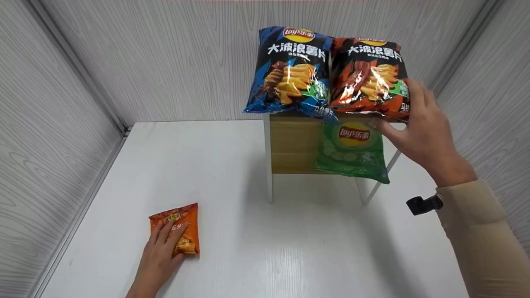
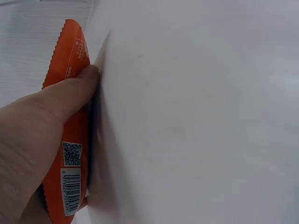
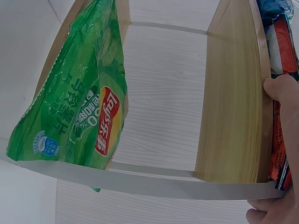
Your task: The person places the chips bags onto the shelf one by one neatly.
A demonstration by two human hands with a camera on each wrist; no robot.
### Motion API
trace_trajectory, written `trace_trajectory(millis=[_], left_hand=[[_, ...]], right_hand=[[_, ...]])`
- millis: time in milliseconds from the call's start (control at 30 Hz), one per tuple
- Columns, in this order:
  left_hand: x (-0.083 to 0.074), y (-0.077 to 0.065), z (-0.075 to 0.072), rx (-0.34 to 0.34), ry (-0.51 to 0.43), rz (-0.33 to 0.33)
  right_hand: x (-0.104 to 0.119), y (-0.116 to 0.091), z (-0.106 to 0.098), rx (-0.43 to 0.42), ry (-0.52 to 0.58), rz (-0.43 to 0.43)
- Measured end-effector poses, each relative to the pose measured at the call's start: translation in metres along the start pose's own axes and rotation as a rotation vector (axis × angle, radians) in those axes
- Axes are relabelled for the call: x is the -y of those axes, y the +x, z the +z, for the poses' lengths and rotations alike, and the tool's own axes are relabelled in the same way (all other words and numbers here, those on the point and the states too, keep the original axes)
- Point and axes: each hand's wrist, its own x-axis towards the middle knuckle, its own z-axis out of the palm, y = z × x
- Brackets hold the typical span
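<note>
My left hand [image 1: 159, 254] lies over an orange snack bag [image 1: 186, 231] on the white tabletop. In the left wrist view its thumb presses one edge of the orange bag [image 2: 74, 126]; the other fingers are mostly hidden. At the upper right, my right hand [image 1: 428, 128] holds the right lower corner of a red-and-black Lay's chip bag [image 1: 368, 78] on top of a small wooden shelf [image 1: 294, 145]. The right thumb touches the shelf's front edge, while the fingers lie along the bag's right side. A blue-and-black Lay's bag [image 1: 290, 70] sits beside it on the left.
A green Lay's bag [image 3: 88, 93] leans inside the lower level of the shelf, partly sticking out past the shelf's white metal frame [image 3: 154, 179]. Pale wood-grain panels [image 1: 165, 58] enclose the white tabletop [image 1: 207, 165] at the back and sides.
</note>
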Motion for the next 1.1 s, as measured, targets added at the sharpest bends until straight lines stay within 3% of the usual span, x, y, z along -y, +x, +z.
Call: trace_trajectory(millis=[167,533,1100], left_hand=[[0.001,-0.001,0.002,-0.018,0.003,0.003],[-0.007,0.002,-0.005,0.036,-0.071,-0.091],[-0.025,0.010,-0.012,-0.025,-0.100,-0.024]], right_hand=[[0.001,0.000,0.001,0.006,0.001,0.002],[0.000,0.000,0.001,-0.001,0.000,-0.002],[-0.001,0.000,0.001,-0.008,0.006,-0.002]])
